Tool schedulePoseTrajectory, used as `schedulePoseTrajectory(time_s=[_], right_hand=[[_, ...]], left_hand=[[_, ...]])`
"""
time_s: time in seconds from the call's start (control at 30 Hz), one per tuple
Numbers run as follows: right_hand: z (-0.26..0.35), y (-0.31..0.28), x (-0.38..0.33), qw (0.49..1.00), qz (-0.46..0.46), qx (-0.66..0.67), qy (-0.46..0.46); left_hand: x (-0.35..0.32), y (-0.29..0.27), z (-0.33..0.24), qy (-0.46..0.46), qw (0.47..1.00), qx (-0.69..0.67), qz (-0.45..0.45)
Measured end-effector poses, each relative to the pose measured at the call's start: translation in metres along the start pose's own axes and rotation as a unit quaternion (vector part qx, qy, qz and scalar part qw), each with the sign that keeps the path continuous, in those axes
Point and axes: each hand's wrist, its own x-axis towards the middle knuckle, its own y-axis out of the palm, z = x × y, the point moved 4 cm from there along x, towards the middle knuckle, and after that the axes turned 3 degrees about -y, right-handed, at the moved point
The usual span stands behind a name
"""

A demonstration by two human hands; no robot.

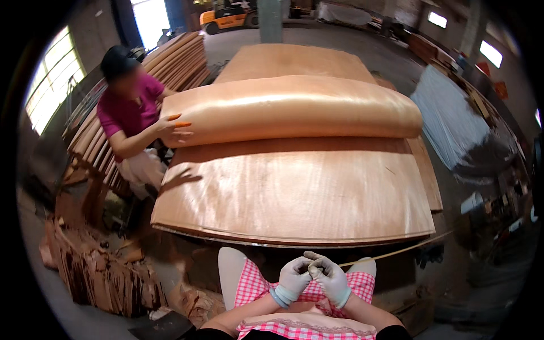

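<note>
My left hand [293, 277] and my right hand [331, 277] wear pale gloves and meet in front of my checked pink apron. Their fingertips pinch together around something small that I cannot make out. A thin wooden strip [396, 252] runs from my hands to the right. Ahead lies a stack of large thin veneer sheets [294, 192]. The top veneer sheet [294, 110] is curled over in a big roll. A co-worker [127, 107] in a magenta top, at the left side, has one hand on the roll's edge and the other flat on the stack.
Stacks of curved veneer [175, 59] stand behind the co-worker. Piles of veneer scraps [96, 272] lie on the floor at the left. A grey sheet stack [450, 122] sits to the right. A yellow forklift [226, 17] is parked at the far back.
</note>
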Motion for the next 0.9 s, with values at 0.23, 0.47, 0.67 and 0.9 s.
schedulePoseTrajectory(time_s=[0.23, 0.47, 0.67, 0.9], right_hand=[[-0.013, 0.028, 0.012, 0.999, -0.020, 0.044, 0.017], [-0.012, 0.030, 0.022, 0.989, 0.028, -0.148, -0.010], [0.044, 0.030, 0.023, 0.813, 0.014, -0.568, -0.126], [0.071, -0.015, 0.017, 0.782, -0.039, -0.614, -0.097]], left_hand=[[-0.012, -0.019, 0.047, -0.064, 0.980, -0.187, -0.004], [-0.009, -0.025, 0.048, -0.123, 0.948, -0.292, -0.036], [-0.001, -0.048, 0.031, -0.069, 0.930, -0.347, -0.095], [0.013, -0.085, 0.032, -0.007, 0.934, -0.319, -0.159]])
